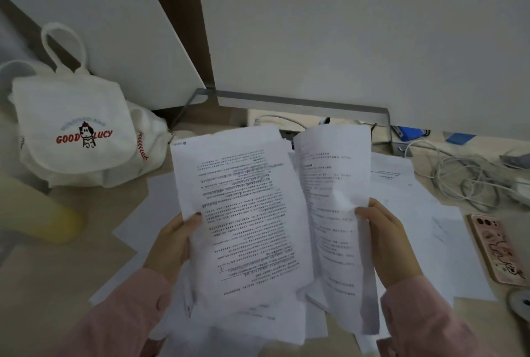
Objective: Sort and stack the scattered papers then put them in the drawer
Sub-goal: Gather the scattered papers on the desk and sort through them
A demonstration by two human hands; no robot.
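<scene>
My left hand (175, 242) grips the left edge of a printed sheet of paper (243, 210) held up above the desk, thumb on its face. A second printed sheet (335, 181) stands beside it, pinched at its right edge by my right hand (387, 236). Both sheets are lifted and tilted toward me, their inner edges meeting near the middle. Under them lie several scattered white papers (424, 213) spread over the desk (71, 270). No drawer is in view.
A white cloth bag (77, 127) printed "GOOD LUCY" sits at the back left. A yellow object (54, 224) lies at the left. A pink phone (496, 247) and tangled white cables (464, 181) are at the right. A monitor stand (301, 104) crosses the back.
</scene>
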